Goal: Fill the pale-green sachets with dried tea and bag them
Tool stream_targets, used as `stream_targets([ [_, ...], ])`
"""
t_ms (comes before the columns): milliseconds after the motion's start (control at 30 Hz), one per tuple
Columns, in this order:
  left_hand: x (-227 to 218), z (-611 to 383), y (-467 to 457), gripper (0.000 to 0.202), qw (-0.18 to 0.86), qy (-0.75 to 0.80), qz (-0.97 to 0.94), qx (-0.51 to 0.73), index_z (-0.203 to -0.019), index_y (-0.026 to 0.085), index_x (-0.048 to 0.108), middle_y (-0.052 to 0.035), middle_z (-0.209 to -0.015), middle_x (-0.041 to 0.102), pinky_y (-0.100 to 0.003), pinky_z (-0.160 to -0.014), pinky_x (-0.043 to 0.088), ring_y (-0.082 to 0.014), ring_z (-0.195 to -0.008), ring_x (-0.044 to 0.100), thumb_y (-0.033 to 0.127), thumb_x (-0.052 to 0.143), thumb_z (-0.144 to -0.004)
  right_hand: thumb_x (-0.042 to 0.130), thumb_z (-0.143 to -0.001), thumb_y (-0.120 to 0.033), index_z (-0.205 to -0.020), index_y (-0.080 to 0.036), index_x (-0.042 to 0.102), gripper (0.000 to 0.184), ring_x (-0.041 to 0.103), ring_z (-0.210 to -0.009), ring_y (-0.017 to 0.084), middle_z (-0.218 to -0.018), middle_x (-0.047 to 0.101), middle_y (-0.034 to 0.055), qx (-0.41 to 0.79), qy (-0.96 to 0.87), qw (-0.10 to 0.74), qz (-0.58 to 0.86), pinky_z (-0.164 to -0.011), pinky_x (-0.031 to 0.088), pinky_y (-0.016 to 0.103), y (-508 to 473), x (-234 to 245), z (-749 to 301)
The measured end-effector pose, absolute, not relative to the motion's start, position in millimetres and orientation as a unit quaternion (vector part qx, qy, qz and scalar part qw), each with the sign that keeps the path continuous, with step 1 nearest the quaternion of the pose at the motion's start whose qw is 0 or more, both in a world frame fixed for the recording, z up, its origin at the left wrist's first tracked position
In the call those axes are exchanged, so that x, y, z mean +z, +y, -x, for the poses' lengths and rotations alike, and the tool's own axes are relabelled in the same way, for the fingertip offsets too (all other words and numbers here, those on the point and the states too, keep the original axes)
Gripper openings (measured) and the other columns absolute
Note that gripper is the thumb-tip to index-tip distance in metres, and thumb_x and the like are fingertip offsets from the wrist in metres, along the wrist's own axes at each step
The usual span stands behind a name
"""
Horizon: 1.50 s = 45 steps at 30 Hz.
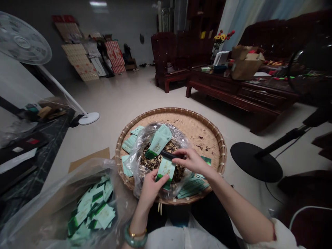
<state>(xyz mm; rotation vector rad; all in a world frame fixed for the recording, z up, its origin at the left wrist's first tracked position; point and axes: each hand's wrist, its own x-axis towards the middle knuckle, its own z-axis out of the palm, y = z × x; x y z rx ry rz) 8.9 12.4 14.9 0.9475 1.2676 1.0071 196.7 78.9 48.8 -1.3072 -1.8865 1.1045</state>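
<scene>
My left hand grips a pale green paper sachet with a dark green band, its top held open. My right hand closes on a short black tool just above that sachet. Below both hands, a clear plastic bag lies open on a round woven bamboo tray, holding a dark, flecked dried mix and another green sachet. Stacks of flat sachets lie on the tray. A second plastic bag at lower left holds several more.
A white standing fan rises at left beside a dark stone-topped counter. A black round fan base sits at right. Behind the tray stand a dark wooden table bearing a cardboard box, and a wooden chair.
</scene>
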Motion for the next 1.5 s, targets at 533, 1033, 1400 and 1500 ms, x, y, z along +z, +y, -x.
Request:
stream_targets([
  [533,6,2,10,0.049,0.59,0.57,-0.377,0.43,-0.072,0.015,0.054,0.0006,-0.034,0.055,-0.012,-0.028,0.02,-0.0058,-0.024,0.04,0.06,0.066,-0.062,0.068,-0.068,-0.041,-0.088,-0.015,0.072,0.032,0.059,-0.069,0.017,-0.078,0.069,0.0032,0.455,-0.633,0.34,0.525,-0.059,0.042,0.025,79,36,-195],
  [1033,7,3,12,0.047,0.547,0.598,-0.364,0.459,-0.065,0.016,0.052,0.0027,-0.03,0.051,-0.014,-0.031,0.012,-0.0033,-0.022,0.028,0.062,0.065,-0.061,0.074,-0.061,-0.053,-0.09,-0.015,0.066,0.049,0.048,-0.048,0.009,-0.06,0.058,-0.0031,0.63,-0.457,0.391,0.491,-0.045,0.038,0.021,83,22,-215],
  [1400,8,3,9,0.05,0.544,0.598,-0.377,0.452,-0.069,0.015,0.056,0.0023,-0.031,0.051,-0.015,-0.031,0.014,-0.0043,-0.023,0.031,0.062,0.066,-0.059,0.07,-0.067,-0.046,-0.103,-0.014,0.067,0.047,0.06,-0.074,0.017,-0.088,0.069,0.0054,0.543,-0.575,0.348,0.504,-0.064,0.046,0.027,76,21,-218],
  [1500,7,2,8,0.048,0.552,0.593,-0.393,0.435,-0.068,0.015,0.056,0.0023,-0.03,0.051,-0.015,-0.03,0.014,-0.0046,-0.022,0.03,0.061,0.066,-0.061,0.071,-0.066,-0.043,-0.094,-0.014,0.069,0.04,0.06,-0.076,0.018,-0.084,0.069,0.0045,0.513,-0.596,0.362,0.5,-0.067,0.046,0.028,77,23,-210],
])
